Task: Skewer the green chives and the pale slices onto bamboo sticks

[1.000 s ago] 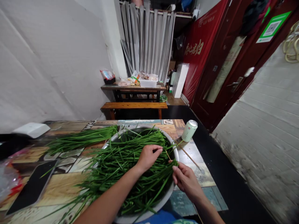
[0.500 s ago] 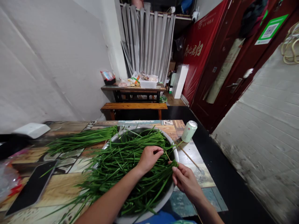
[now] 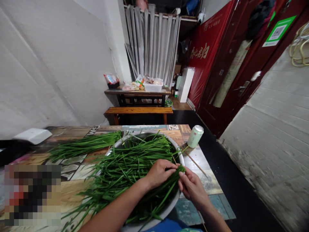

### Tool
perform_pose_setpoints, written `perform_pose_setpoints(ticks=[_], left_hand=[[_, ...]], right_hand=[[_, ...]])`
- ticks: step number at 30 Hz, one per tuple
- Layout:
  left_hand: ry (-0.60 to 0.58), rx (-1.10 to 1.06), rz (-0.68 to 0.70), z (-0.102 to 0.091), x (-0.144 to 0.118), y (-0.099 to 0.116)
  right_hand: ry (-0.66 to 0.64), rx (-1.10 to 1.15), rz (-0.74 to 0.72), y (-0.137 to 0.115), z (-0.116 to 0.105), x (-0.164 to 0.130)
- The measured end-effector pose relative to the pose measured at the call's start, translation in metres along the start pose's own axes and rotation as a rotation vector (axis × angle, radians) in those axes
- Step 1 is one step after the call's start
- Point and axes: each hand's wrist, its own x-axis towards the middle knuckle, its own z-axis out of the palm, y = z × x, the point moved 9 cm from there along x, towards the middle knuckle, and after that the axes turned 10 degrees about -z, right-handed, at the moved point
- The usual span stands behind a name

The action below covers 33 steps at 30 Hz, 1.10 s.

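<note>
The chives (image 3: 130,167) fill a wide metal basin (image 3: 180,155) that sits at the near edge of a patterned wooden table (image 3: 72,170), their long green leaves spilling over the basin's left rim onto the tabletop. The left hand (image 3: 159,172) rests on top of the pile near the basin's right side, fingers curled and closed on a few leaves at their ends. The right hand (image 3: 191,186) sits just beside it, at the basin's right rim, its thumb and fingers pinching the same ends, so the two hands almost touch. A thin wooden stick (image 3: 196,163) lies on the table just right of the basin, running away from the hands. Beyond it, near the table's far right corner, stands a pale green can (image 3: 195,136), upright and well apart from both hands. A second, neater bundle of chives (image 3: 82,146) lies flat on the table to the left of the basin. Farther left, at the table's edge, rests a flat white box (image 3: 33,135).
</note>
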Motion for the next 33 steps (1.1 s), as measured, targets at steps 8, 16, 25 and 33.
perform_pose_setpoints(ticks=[8, 16, 25, 33], left_hand=[[0.34, 0.471, 0.004, -0.041, 0.007, -0.021], [0.337, 0.731, -0.027, -0.034, 0.016, -0.037], [0.365, 0.766, 0.035, -0.036, 0.013, -0.026], [0.341, 0.77, 0.088, -0.036, 0.014, -0.028]], right_hand=[[0.058, 0.005, 0.008, 0.002, -0.008, -0.003], [0.039, 0.004, 0.025, 0.006, -0.005, -0.001], [0.032, -0.001, 0.011, 0.004, -0.004, -0.002], [0.038, 0.004, 0.016, 0.005, -0.005, -0.001]])
